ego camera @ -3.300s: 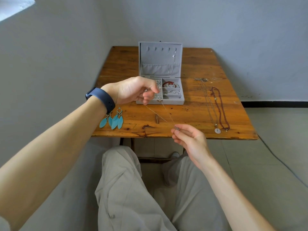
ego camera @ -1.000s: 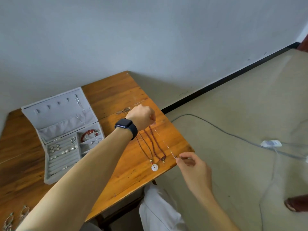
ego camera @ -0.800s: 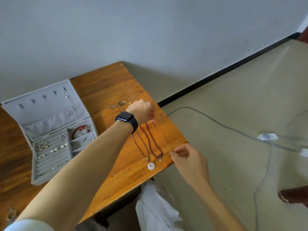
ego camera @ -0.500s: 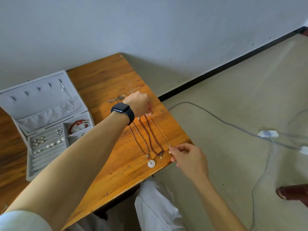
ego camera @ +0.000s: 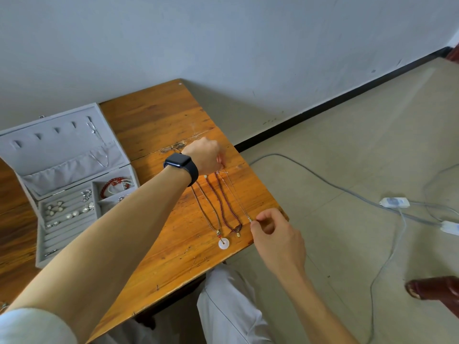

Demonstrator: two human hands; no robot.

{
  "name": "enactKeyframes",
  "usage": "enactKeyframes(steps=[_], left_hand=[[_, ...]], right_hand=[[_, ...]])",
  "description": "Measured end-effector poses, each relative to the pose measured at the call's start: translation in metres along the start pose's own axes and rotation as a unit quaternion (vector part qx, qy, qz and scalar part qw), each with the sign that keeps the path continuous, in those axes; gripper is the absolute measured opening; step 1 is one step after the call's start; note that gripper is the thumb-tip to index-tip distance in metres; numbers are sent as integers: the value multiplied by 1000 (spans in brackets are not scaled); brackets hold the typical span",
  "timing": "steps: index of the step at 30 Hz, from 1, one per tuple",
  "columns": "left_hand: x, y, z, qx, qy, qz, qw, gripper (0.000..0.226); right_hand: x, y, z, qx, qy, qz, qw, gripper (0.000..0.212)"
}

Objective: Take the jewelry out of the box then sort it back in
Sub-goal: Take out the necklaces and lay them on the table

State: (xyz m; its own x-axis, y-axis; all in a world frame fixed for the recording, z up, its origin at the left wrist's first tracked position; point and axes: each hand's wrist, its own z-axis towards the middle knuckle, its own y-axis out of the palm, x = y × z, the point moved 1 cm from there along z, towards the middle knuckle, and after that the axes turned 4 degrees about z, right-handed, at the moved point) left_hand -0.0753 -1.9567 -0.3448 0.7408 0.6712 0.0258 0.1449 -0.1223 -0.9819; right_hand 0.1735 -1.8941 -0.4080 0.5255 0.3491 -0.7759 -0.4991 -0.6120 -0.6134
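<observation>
Two hands at the ends of a thin silver chain (ego camera: 236,194) stretched along the right side of the wooden surface (ego camera: 159,115).
The right hand (ego camera: 275,235) pinches the chain's near end between thumb and forefinger, close to the surface's edge. The left hand (ego camera: 206,155), with a dark watch (ego camera: 180,165) on its wrist, hangs with curled fingers over the far end, though whether it grips the chain cannot be told. Just left of the chain lie a dark red beaded necklace (ego camera: 224,202) and a cord necklace with a white disc pendant (ego camera: 223,243). The grey jewelry box (ego camera: 29,194) stands open further left, with small pieces in its padded rows and a red bracelet (ego camera: 113,183) in a compartment.
</observation>
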Motion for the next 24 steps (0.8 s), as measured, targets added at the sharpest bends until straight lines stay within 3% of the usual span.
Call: enactKeyframes(steps=[9,20,24], left_hand=[[1,2,-1,6,-16,37,999,19],[4,-2,-12,15,-15,64,998,24],[2,-11,-43,46,-41,50,997,29]], right_hand=[[3,3,-7,17,-51,-60,997,12],[6,-4,-8,5,-95,-37,995,2],[-2,-20,-8,31,-186,-46,981,5]])
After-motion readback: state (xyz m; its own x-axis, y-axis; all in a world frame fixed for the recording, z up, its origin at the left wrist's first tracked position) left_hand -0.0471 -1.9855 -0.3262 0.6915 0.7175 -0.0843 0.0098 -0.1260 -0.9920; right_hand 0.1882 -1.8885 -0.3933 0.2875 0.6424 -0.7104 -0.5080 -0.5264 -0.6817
